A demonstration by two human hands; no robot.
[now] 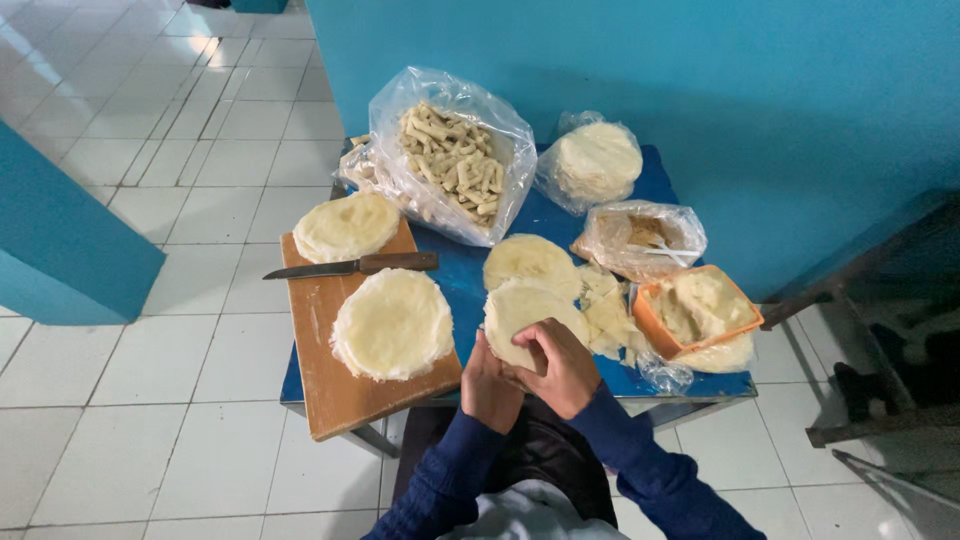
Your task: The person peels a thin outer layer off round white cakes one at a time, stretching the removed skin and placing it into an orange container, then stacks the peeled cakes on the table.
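My left hand (487, 383) and my right hand (560, 368) are together at the near edge of a small blue table (458, 285), both gripping a pale round dough sheet (520, 310). A second round sheet (528, 259) lies just behind it. Cut dough pieces (610, 312) lie to the right of my hands. On a wooden cutting board (335, 395) to the left rest two stacks of round sheets, one near (392, 323) and one far (346, 226), with a dark-handled knife (350, 267) between them.
A clear bag of stick-shaped pieces (452, 160) stands at the back of the table. A bagged stack of rounds (595, 162), a smaller bag with a white utensil (640, 238) and an orange tub of filling (698, 308) sit right. Blue wall behind, white tiled floor left.
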